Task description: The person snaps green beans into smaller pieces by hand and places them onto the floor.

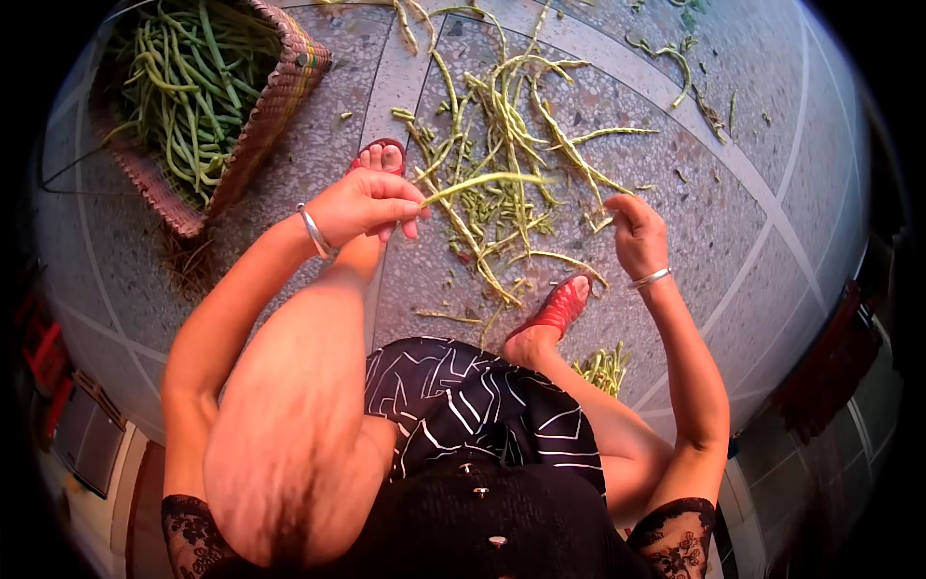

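My left hand [374, 205] is closed in a pinch on one end of a long green bean [477, 180]. The bean points right, over the pile on the floor, and its far tip is blurred. My right hand [639, 236] is held apart from it, off to the right, with fingers curled together. Whether anything small sits in those fingers I cannot make out. Below and between the hands lie a loose pile of long, yellowish beans [506, 121] and a cluster of short snapped bean pieces [487, 210].
A woven basket [260, 135] full of long green beans [198, 87] stands at the upper left. Another small heap of beans [605, 369] lies beside my right leg. Red sandals [562, 307] are on my feet. Dry scraps [709, 114] are scattered on the speckled floor [762, 251].
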`<state>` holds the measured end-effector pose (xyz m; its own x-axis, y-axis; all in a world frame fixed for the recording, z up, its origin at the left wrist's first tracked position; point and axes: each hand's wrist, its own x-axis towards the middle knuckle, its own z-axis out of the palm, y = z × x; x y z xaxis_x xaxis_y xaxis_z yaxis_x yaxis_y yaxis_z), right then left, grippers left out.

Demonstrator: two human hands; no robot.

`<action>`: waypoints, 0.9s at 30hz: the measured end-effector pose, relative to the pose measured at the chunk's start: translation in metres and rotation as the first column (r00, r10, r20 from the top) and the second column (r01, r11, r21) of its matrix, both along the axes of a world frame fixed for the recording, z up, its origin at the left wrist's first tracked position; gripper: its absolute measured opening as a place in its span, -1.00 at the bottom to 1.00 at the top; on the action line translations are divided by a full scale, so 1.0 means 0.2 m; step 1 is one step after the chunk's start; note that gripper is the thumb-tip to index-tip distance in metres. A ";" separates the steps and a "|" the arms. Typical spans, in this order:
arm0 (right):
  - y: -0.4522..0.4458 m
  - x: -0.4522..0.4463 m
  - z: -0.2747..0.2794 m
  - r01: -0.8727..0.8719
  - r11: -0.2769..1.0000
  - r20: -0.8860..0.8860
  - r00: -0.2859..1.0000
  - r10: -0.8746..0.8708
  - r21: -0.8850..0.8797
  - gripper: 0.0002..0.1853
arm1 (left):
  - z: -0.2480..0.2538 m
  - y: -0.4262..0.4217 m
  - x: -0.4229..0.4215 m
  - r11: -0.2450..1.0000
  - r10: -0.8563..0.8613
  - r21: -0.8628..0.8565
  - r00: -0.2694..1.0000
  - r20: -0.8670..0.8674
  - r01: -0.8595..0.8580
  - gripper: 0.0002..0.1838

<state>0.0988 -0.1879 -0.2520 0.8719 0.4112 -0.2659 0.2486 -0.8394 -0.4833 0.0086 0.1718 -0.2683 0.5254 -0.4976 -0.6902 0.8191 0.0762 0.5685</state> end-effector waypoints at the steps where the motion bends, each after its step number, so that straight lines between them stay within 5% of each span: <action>1: 0.01 0.00 -0.01 0.093 0.994 -0.081 0.992 -0.097 -0.053 -0.87 | 0.00 0.00 0.00 0.999 0.038 -0.009 0.999 0.006 -0.038 -0.82; 4: 0.11 -0.05 -0.05 -0.118 0.992 0.031 0.992 0.119 -0.041 -0.80 | 0.01 -0.04 0.02 0.992 0.124 -0.036 0.992 0.016 -0.124 -0.81; 6: 0.28 -0.09 -0.05 0.181 0.954 -0.447 0.893 -0.058 0.238 -0.75 | 0.02 -0.07 0.04 0.988 0.149 -0.053 0.989 0.008 -0.148 -0.81; 7: 0.39 -0.12 -0.02 0.451 0.851 -0.683 0.712 -0.162 0.269 -0.76 | 0.02 -0.09 0.06 0.992 0.121 -0.047 0.993 -0.008 -0.121 -0.80; 8: 0.48 -0.14 0.01 0.556 0.789 -0.726 0.652 -0.219 0.262 -0.82 | 0.03 -0.10 0.07 0.992 0.113 -0.057 0.994 0.012 -0.112 -0.80; 10: 0.61 -0.15 0.11 0.180 0.954 -0.210 0.969 -0.130 0.238 -0.91 | 0.05 -0.11 0.08 0.993 0.100 -0.072 0.993 0.055 -0.096 -0.80; 12: 0.71 -0.13 0.15 -0.178 0.921 0.267 0.960 0.085 0.347 -0.87 | 0.04 -0.11 0.08 0.997 0.059 -0.059 0.992 0.115 -0.052 -0.78; 13: 0.74 -0.11 0.20 -0.334 0.901 0.312 0.918 0.245 0.276 -0.78 | 0.03 -0.12 0.06 0.998 0.045 -0.040 0.988 0.148 -0.039 -0.77; 16: 0.75 -0.14 0.16 -0.425 0.855 0.145 0.905 0.399 0.297 -0.72 | 0.03 -0.12 0.08 0.994 -0.108 0.023 0.969 0.222 0.105 -0.76; 20: 0.69 -0.13 0.17 -0.410 0.885 -0.044 0.902 0.429 0.220 -0.85 | 0.04 -0.12 0.06 0.983 -0.139 0.159 0.934 0.330 0.091 -0.81; 22: 0.69 -0.13 0.17 -0.343 0.904 -0.030 0.932 0.362 0.255 -0.90 | 0.04 -0.11 0.08 0.958 -0.243 0.239 0.894 0.376 0.159 -0.83; 27: 0.73 -0.11 0.22 -0.226 0.927 -0.130 0.953 0.275 0.298 -0.91 | 0.05 -0.12 0.10 0.956 -0.180 0.288 0.887 0.424 0.056 -0.87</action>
